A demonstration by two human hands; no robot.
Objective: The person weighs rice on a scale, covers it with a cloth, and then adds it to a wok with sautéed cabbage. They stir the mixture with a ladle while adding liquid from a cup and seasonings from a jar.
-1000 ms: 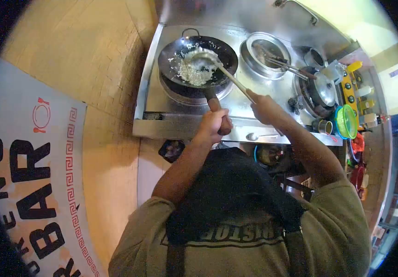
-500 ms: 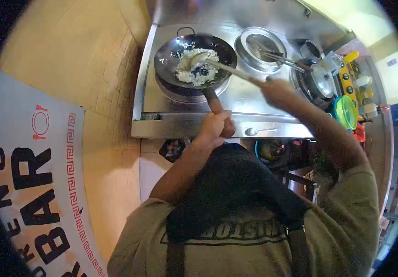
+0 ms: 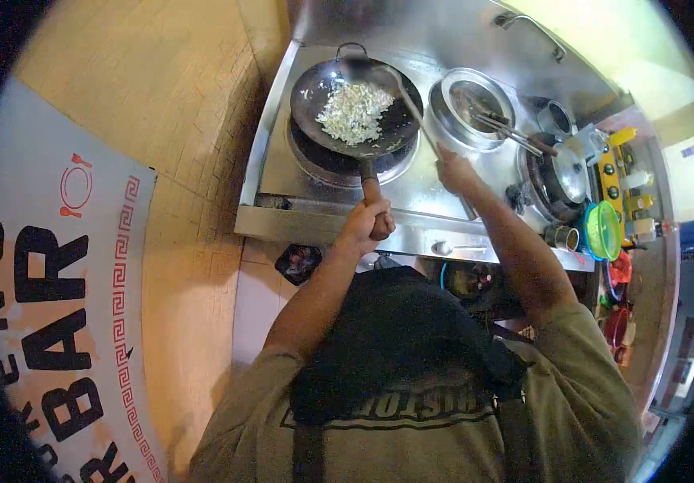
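My left hand (image 3: 365,226) is wrapped round the wooden handle (image 3: 372,191) of a black wok (image 3: 308,121) on the left burner. White, chopped food (image 3: 355,111) lies heaped in the middle of the wok. My right hand (image 3: 456,171) grips the end of a long-handled ladle (image 3: 414,107), whose shaft slants up and left over the wok. The ladle's bowl is at the wok's far side, beyond the food.
A round metal pot (image 3: 449,121) with utensils across it stands right of the wok. Farther right are a lidded pan (image 3: 570,175), a green basket (image 3: 604,231) and a yellow bottle (image 3: 622,136). A spoon (image 3: 443,248) lies on the front edge. A wall is at left.
The ladle has moved from the food to the wok's far side, and my right hand has come down and left. The food looks more gathered. My left hand still holds the handle.
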